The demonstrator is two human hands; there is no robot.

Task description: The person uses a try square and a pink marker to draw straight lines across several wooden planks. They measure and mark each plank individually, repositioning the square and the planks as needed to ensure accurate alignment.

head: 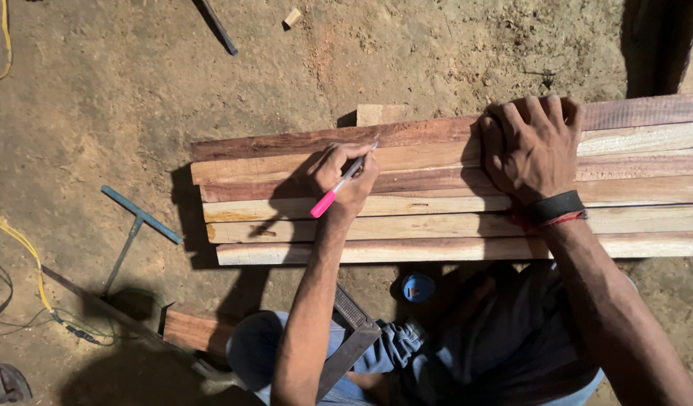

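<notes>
Wood: six long planks (452,197) are laid side by side on the dirt floor (98,113), running from 9 o'clock to 3 o'clock, with their ends roughly lined up at the 9 o'clock side.
Progress: marking is judged to be under way near that lined-up end; no drawn line can be made out across the planks, so how much has been marked cannot be told, and no cut is seen.
Left hand (345,180): closed in a writing grip around a pink pen (337,188), the tip set against the second plank from the 12 o'clock side.
Right hand (528,146): spread open and pressed flat on the planks toward 3 o'clock of the pen, fingers curled over the 12 o'clock edge; nothing is held.
Nearby: a blue T-shaped tool (136,222) lies on the floor at 9 o'clock of the planks, a metal square (350,342) rests by the knee at 6 o'clock, and yellow cable (23,256) trails at the far 9 o'clock edge.
</notes>
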